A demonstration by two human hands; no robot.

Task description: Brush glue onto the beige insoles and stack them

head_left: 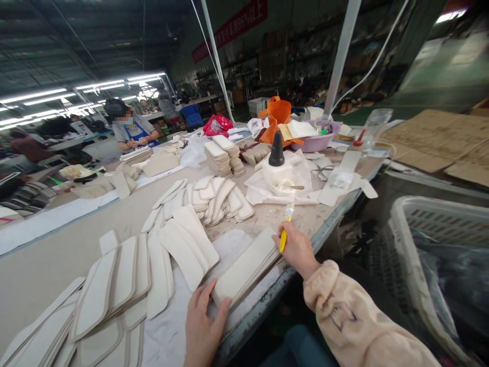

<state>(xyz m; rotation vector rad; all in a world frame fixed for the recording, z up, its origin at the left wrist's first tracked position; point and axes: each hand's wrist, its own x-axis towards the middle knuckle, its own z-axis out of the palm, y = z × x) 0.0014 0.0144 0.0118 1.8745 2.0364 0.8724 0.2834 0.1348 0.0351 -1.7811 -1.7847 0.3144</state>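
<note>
My right hand [300, 248] grips a brush [283, 238] by its yellow handle, with the pale bristles pointing away from me. Below it, near the table edge, lies a stack of long cream panels [244, 270] with rounded corners. At the near end of that stack my left hand [206, 321] rests with its fingers spread, thumb and fingertips touching the panels. Beyond the brush stands a white pot [277, 173] with a black cone [277, 150] on top and a small opening low on its front.
Fanned piles of cream panels [103, 295] spread over the left of the table. A purple basin [321, 135], a glass jar [376, 130] and scissors [324, 171] stand or lie farther back. At right is a grey plastic crate [407, 244]. A co-worker [132, 125] works across the table.
</note>
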